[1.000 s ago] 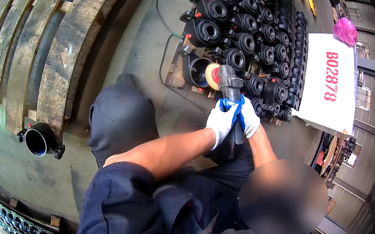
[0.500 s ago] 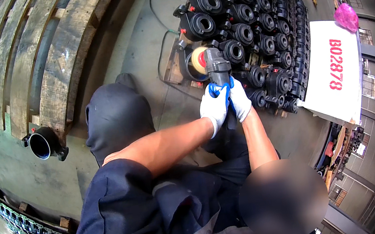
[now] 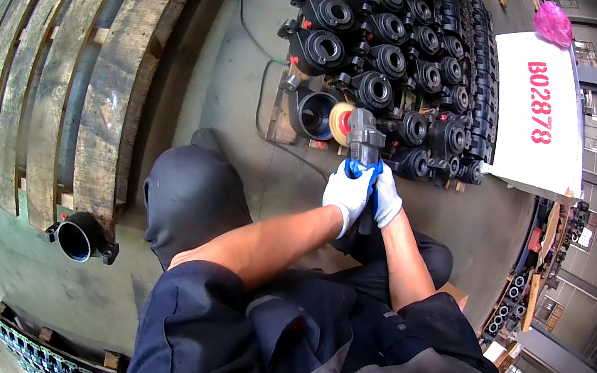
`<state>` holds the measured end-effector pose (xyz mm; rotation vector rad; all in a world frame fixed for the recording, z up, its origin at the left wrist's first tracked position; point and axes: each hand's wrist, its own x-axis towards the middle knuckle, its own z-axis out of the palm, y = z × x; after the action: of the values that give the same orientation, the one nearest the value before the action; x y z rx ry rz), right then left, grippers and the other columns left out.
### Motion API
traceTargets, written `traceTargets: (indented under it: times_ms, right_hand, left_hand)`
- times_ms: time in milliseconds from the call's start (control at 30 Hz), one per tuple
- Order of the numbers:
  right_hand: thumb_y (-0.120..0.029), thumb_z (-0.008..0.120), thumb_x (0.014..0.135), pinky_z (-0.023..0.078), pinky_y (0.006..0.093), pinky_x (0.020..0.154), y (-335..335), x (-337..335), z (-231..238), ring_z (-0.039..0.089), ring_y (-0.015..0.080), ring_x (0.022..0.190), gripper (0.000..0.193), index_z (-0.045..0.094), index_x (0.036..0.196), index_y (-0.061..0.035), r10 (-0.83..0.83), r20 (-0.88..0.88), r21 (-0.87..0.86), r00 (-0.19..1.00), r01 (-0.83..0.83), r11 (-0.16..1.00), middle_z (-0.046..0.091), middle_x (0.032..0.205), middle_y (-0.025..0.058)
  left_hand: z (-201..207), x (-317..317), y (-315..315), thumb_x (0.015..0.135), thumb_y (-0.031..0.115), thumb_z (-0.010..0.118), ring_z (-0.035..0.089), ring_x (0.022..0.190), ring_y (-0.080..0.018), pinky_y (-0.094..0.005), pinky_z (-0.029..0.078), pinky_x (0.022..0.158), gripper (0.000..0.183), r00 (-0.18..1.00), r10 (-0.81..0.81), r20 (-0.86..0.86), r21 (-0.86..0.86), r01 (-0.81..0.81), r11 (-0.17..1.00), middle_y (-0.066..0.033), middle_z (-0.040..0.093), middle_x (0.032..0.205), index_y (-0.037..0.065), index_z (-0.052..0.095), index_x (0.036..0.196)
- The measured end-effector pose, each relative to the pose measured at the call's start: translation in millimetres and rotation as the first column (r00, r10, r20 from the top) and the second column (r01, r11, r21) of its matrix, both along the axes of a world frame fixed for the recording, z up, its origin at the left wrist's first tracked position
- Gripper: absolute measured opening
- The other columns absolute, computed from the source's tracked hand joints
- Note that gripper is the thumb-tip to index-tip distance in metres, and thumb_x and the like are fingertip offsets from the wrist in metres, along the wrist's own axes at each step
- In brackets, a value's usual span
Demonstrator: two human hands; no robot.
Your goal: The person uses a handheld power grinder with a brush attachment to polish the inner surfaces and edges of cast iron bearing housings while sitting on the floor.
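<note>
A dark grey angle grinder with a yellowish disc and red hub is gripped by both gloved hands. My left hand, in a white glove with blue on it, is closed round the grinder's body. Beside it, my right hand is wrapped round the same tool. The disc sits at the near right edge of a black cast housing, whose round bore faces me. Whether the disc touches the rim, I cannot tell. My fingertips are partly hidden.
Rows of black castings stand stacked ahead and right. A cable runs over the floor. Wooden pallets lie left, near a loose black casting. On the right is a white board with a pink bag.
Both hands and the grinder have drawn back toward me and slightly right. The disc has left the front of the housing's bore, which now shows. The whole view has shifted a little.
</note>
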<state>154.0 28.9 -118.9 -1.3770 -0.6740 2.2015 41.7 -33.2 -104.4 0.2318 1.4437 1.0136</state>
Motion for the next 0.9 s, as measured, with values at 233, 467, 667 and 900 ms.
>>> traceTargets:
  times_ms: [233, 467, 667, 900]
  right_hand:
    - [-0.035, 0.043, 0.106, 0.057, 0.0329, 0.080, -22, 20, -20, 0.067, 0.0175, 0.084, 0.033, 0.063, 0.110, -0.0085, 0.000, 0.071, 0.113, 0.997, -0.008, 0.994, 0.067, 0.093, 0.0056]
    - [-0.011, 0.059, 0.101, 0.054, 0.0296, 0.067, 11, -29, -6, 0.063, 0.0144, 0.077, 0.017, 0.060, 0.116, -0.0029, -0.010, 0.035, 0.136, 0.999, 0.005, 0.991, 0.063, 0.089, 0.0045]
    - [-0.025, 0.045, 0.108, 0.055, 0.0309, 0.081, 15, -51, 0, 0.064, 0.0138, 0.088, 0.029, 0.063, 0.122, -0.0063, 0.215, 0.265, 0.154, 0.940, -0.261, 0.953, 0.067, 0.103, 0.0043]
    - [-0.017, 0.047, 0.107, 0.052, 0.0318, 0.096, -18, -8, 9, 0.063, 0.0145, 0.106, 0.031, 0.060, 0.132, -0.0040, 0.411, 0.556, 0.285, 0.723, -0.630, 0.723, 0.067, 0.120, 0.0061]
  left_hand:
    - [1, 0, -14, 0.087, 0.048, 0.076, 0.069, 0.079, -0.0223, -0.0372, 0.055, 0.077, 0.044, 0.991, -0.130, -0.037, -0.023, 0.129, 0.991, -0.0115, 0.073, 0.088, 0.007, 0.065, 0.100]
    - [-19, -2, 9, 0.092, 0.038, 0.072, 0.065, 0.068, -0.0192, -0.0367, 0.053, 0.068, 0.032, 0.985, 0.170, 0.035, 0.108, -0.173, 0.979, -0.0081, 0.070, 0.077, 0.008, 0.063, 0.095]
    - [-8, -2, -6, 0.096, 0.033, 0.069, 0.061, 0.084, -0.0174, -0.0357, 0.051, 0.078, 0.033, 0.911, 0.373, 0.177, -0.027, -0.374, 0.927, -0.0068, 0.067, 0.097, 0.006, 0.059, 0.113]
    - [-39, 24, -48, 0.098, 0.044, 0.065, 0.066, 0.106, -0.0254, -0.0392, 0.051, 0.091, 0.051, 0.948, 0.067, 0.311, -0.039, -0.058, 0.998, -0.0138, 0.071, 0.115, 0.002, 0.062, 0.127]
